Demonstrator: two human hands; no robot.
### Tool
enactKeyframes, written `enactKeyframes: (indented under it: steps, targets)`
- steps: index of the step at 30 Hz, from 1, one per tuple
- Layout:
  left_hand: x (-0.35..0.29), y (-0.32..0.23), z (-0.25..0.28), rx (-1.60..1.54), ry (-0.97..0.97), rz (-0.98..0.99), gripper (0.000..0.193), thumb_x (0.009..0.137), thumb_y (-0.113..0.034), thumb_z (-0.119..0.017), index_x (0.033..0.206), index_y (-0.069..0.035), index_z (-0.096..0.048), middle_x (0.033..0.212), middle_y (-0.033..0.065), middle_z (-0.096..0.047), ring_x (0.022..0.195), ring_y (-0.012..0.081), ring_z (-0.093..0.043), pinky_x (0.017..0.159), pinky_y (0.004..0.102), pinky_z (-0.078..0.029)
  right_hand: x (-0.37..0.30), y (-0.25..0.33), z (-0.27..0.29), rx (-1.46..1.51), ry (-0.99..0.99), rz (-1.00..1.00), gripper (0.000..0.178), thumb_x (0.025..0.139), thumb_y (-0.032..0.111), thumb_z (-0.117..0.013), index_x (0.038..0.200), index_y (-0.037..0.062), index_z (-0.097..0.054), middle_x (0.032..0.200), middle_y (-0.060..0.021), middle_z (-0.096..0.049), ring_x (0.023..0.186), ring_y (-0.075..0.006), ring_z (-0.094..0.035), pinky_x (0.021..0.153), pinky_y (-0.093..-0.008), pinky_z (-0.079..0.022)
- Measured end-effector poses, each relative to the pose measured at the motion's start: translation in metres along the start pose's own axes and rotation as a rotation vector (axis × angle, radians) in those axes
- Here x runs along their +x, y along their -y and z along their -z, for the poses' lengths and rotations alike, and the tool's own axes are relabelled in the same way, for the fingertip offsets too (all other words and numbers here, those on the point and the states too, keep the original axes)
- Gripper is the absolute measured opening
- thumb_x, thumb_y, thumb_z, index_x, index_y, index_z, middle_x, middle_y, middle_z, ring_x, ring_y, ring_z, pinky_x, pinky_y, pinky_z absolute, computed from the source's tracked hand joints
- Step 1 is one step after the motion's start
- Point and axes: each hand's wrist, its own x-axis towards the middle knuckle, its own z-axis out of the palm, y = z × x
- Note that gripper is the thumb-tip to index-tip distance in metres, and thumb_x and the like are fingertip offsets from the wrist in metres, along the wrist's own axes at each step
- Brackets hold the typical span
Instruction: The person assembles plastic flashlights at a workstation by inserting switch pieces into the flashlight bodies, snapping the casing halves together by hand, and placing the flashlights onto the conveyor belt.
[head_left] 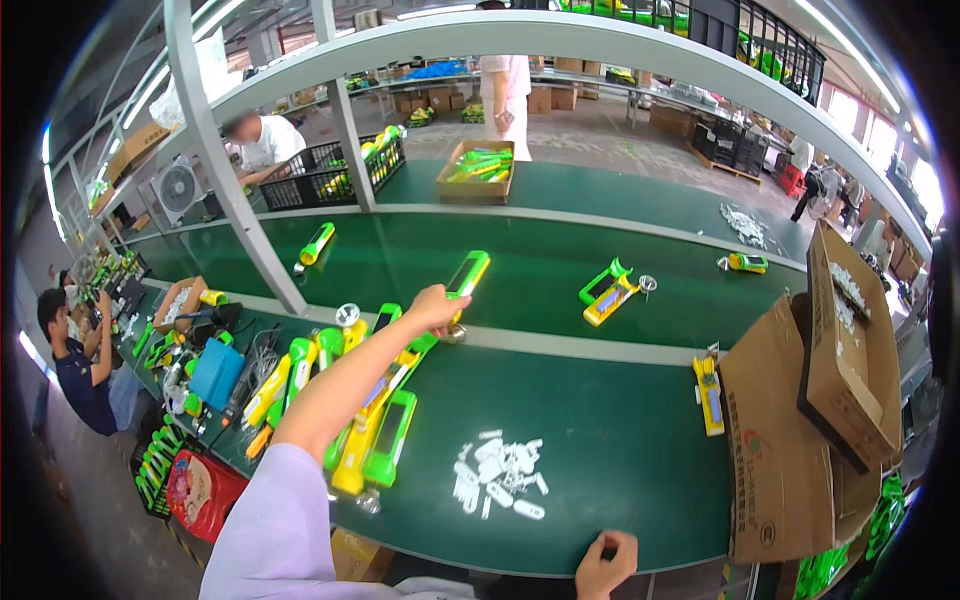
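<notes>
My left hand (437,309) reaches out over the bench divider and grips a green-and-yellow flashlight (470,272) with a dark panel at the near edge of the far green belt. A silver reflector (454,334) hangs just below that hand. Under my left forearm lies a group of similar flashlights (391,437), some with their housings opened. At the front edge of the bench, my right hand (607,565) has its fingers curled in, with nothing visible in them. A pile of small white plastic parts (497,472) rests between the flashlights and my right hand.
An opened flashlight (608,295) and others lie on the far belt. Cardboard boxes (770,440) stand at the right beside a yellow housing (709,392). A metal post (225,150) rises at the left. Cables and a blue box (215,372) crowd the left. Other people work beyond.
</notes>
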Motion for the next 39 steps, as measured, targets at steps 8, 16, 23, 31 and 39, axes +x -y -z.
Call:
enactKeyframes:
  steps: [8,16,23,31,39]
  targets:
    - [0.162,0.004,-0.006,0.546,-0.422,0.101,0.052,0.086,-0.051,-0.061,0.093,-0.001,-0.070,0.090,0.0130,-0.072,0.083,0.0249,-0.072,0.070,0.0424,-0.058,0.029,0.032,0.002,-0.084,-0.063,0.067,0.008,0.078,-0.001,-0.056,0.077,0.0035,-0.063,0.070,-0.0136,-0.059,0.057,-0.0311,-0.055,0.052,-0.0379,-0.046]
    - [0.205,-0.062,-0.057,0.898,-0.623,-0.378,0.073,0.082,-0.059,-0.062,0.126,-0.003,-0.050,0.118,0.0180,-0.060,0.112,0.0346,-0.057,0.089,0.0557,-0.045,0.025,0.032,-0.006,-0.126,-0.008,-0.104,0.008,0.073,-0.001,-0.059,0.077,0.0054,-0.062,0.071,-0.0121,-0.059,0.060,-0.0320,-0.056,0.055,-0.0398,-0.046]
    - [0.108,-0.185,-0.212,0.585,0.073,-0.439,0.120,0.063,-0.081,-0.063,0.147,-0.004,-0.024,0.131,0.0238,-0.053,0.123,0.0359,-0.052,0.097,0.0527,-0.042,0.026,0.031,-0.007,-0.124,-0.044,-0.066,0.007,0.076,-0.001,-0.059,0.078,0.0051,-0.061,0.072,-0.0132,-0.060,0.060,-0.0322,-0.057,0.056,-0.0389,-0.046]
    - [0.115,-0.193,-0.210,0.382,0.132,-0.267,0.099,0.060,-0.048,-0.079,0.135,0.005,-0.039,0.129,0.0218,-0.054,0.119,0.0351,-0.055,0.096,0.0380,-0.049,0.021,0.031,-0.006,-0.079,-0.056,-0.074,0.008,0.072,0.000,-0.059,0.078,0.0048,-0.062,0.073,-0.0149,-0.060,0.062,-0.0339,-0.057,0.057,-0.0402,-0.047]
    - [-0.028,-0.183,-0.156,0.367,0.315,-0.457,0.102,0.064,-0.049,-0.074,0.138,0.007,-0.034,0.126,0.0272,-0.054,0.115,0.0356,-0.057,0.096,0.0378,-0.047,0.018,0.019,-0.006,-0.047,0.035,0.028,0.012,0.073,-0.002,-0.066,0.083,0.0026,-0.061,0.073,-0.0077,-0.059,0.061,-0.0215,-0.057,0.059,-0.0318,-0.045]
